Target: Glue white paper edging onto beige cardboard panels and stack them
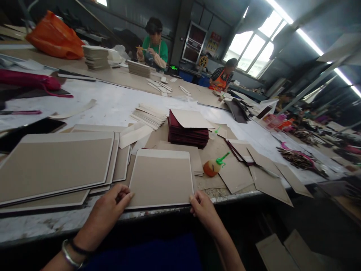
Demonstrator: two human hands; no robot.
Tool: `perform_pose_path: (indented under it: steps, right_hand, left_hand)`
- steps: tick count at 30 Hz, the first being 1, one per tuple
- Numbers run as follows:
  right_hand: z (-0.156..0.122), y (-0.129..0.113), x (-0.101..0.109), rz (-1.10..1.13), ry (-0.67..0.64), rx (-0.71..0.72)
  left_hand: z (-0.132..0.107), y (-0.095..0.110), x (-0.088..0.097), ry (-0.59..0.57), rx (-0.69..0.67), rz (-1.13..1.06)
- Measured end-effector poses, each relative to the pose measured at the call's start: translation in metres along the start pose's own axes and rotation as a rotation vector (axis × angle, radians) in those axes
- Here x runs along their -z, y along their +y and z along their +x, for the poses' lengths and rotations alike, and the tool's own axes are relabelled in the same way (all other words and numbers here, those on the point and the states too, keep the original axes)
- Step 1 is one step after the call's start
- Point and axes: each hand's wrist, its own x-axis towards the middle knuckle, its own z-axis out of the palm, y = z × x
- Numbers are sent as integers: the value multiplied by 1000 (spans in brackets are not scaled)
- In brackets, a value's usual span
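A tan board with pale edging (162, 178) lies at the table's front edge, between my two hands. My left hand (114, 201) pinches its lower left corner, thumb on top. At its lower right corner, my right hand (200, 205) grips the edge between thumb and curled fingers. To the left is a pile of similar tan boards (56, 162). Just behind the held board sits a stack of dark red pieces (187, 133), topped by a beige sheet (191, 119). A squeeze bottle of amber liquid (212, 168) with a green nozzle stands to the right.
Beige strips (149, 116) lie fanned out behind the pile. Loose tan sheets (267, 180) overhang the front edge on the right. A phone-like dark slab (31, 131) lies at left. Across the table are an orange bag (55, 37) and a person in green (153, 47).
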Motion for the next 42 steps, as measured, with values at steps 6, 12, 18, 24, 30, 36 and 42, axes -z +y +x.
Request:
perform_pose_path:
  steps: [6,12,18,24,30,36,42]
  right_hand:
    - [4,6,-1,-22,-14,21]
    - [11,18,0,-82,-41,61]
    - [17,27,1,-83,-135,52]
    - [13,16,1,-96,-79,47]
    - [8,4,4,-104,-94,51]
    - [6,1,7,-118,-100,41]
    - [7,0,8,-148,-115,49]
  left_hand:
    - [0,-1,1,-21,-84,78]
    - [-5,4,-2,21,-120,151]
    - [-12,4,-6,101,-203,230]
    - [-14,-7,-12,143,-354,313]
    - [-7,-18,-8,124,-532,396]
    - [5,-25,3,9,-687,442]
    - [11,-27,5,-72,-754,468]
